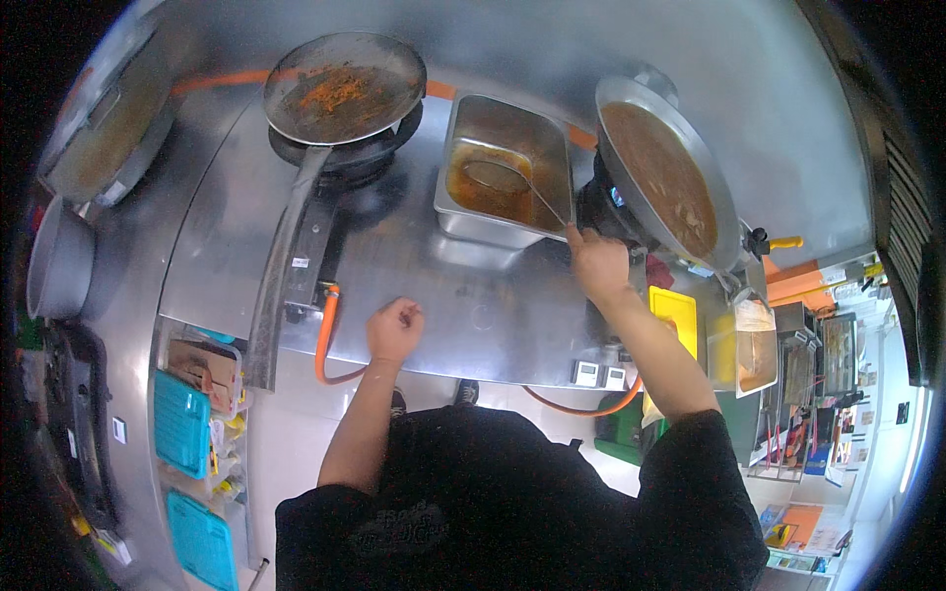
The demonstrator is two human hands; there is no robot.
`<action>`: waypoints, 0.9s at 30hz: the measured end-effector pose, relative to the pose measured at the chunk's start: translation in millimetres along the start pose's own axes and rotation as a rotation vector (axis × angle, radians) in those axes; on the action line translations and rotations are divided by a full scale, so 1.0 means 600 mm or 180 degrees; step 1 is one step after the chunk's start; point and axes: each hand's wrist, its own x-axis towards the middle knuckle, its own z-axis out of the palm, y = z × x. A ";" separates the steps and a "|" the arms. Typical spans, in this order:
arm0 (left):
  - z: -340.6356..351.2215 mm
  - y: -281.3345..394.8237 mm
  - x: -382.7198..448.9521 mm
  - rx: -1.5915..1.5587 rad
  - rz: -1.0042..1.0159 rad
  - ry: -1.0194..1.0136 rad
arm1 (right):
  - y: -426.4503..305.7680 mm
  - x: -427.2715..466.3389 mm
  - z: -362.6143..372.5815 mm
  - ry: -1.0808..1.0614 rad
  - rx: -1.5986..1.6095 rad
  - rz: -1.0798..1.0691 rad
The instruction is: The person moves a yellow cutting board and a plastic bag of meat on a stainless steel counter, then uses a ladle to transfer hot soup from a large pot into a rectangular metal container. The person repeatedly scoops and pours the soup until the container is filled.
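My right hand (597, 260) grips the thin metal handle of a round strainer or ladle (497, 178), whose head lies in orange-brown liquid (473, 198) inside a deep stainless steel container (484, 230). My left hand (397, 329), loosely curled, is over the front of the steel counter (458, 310); whether it holds anything small I cannot tell. To its upper left, a long-handled frying pan (284, 122) with orange-brown residue rests on a burner (362, 159). Right of the container, a wide metal pan (728, 221) of brown liquid sits tilted in the view on another burner.
Orange gas hoses (324, 332) hang at the counter's front edge, near two small white timers (587, 374). A grey pot (63, 258) stands far left, above turquoise-lidded bins (181, 425). At right are a yellow lid or board (674, 318) and a steel food container (755, 369).
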 end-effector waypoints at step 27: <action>0.022 -0.005 0.001 -0.0034 0.0016 0.0087 | 0.610 -0.098 -0.110 -0.0949 -0.0665 0.2154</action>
